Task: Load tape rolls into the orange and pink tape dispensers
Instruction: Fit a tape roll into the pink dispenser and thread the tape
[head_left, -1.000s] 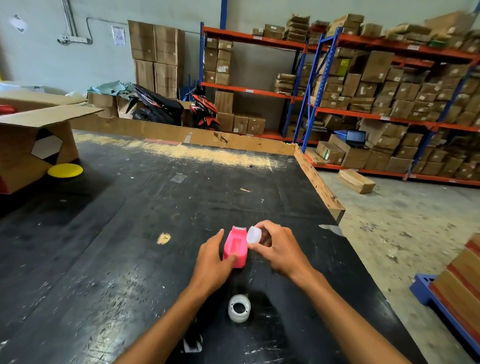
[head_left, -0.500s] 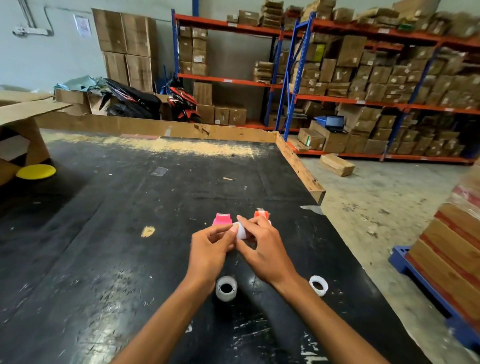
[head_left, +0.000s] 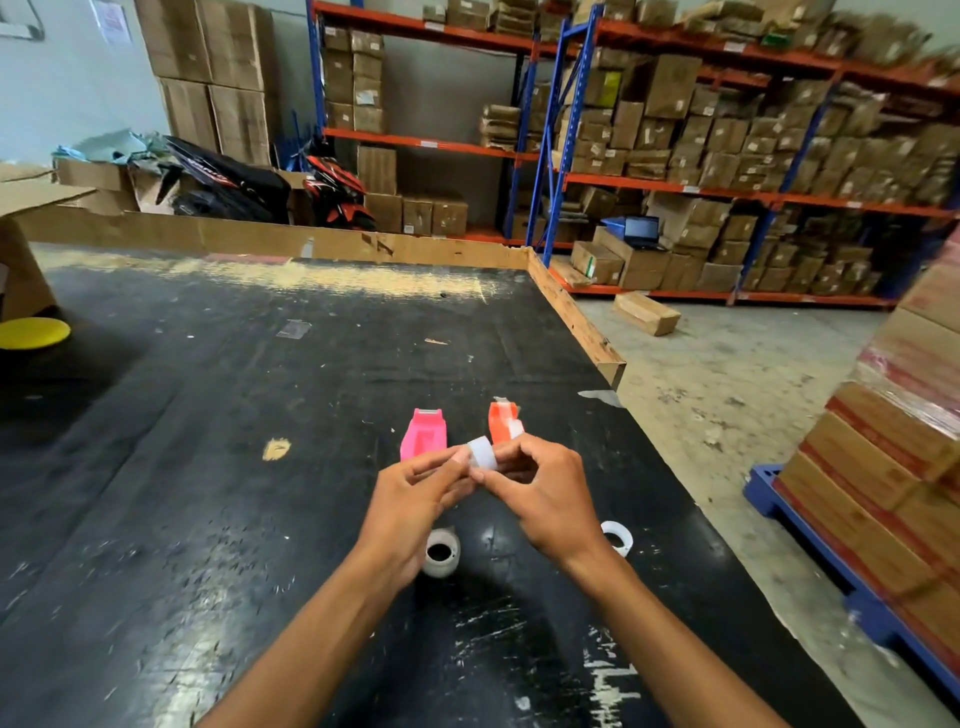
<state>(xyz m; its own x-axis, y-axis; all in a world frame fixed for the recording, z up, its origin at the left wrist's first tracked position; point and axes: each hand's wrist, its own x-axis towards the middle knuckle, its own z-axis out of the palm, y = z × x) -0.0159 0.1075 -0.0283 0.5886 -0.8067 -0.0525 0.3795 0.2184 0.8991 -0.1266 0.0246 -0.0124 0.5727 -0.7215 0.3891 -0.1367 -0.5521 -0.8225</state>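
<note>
Warehouse racking stacked with cardboard boxes fills the background, and in front of it a wide black, scuffed table top (head_left: 208, 467) carries the work. Both hands meet above it near its right side: the left hand (head_left: 415, 499) and the right hand (head_left: 545, 493) pinch one small whitish tape roll (head_left: 480, 453) between their fingertips, holding it clear of the surface with its open core roughly sideways. Directly beyond the hands, away from the person, lie the two dispensers, both with their long axes running away from the viewer: the pink dispenser (head_left: 423, 434) just past the left hand's fingers, the orange dispenser (head_left: 503, 418) just past the right hand's. Each looks about equally close to the roll, so whichever is to be loaded, the move is probably a short forward reach; the pink one sits nearer the left hand, the orange nearer the right. Closer to the person, two more rolls rest on the table: a second tape roll (head_left: 440, 553) below the left wrist, a third roll (head_left: 617, 536) beside the right wrist. Farther left, a yellow disc (head_left: 31, 332) sits at the table's edge under an open cardboard box (head_left: 26, 249).
</note>
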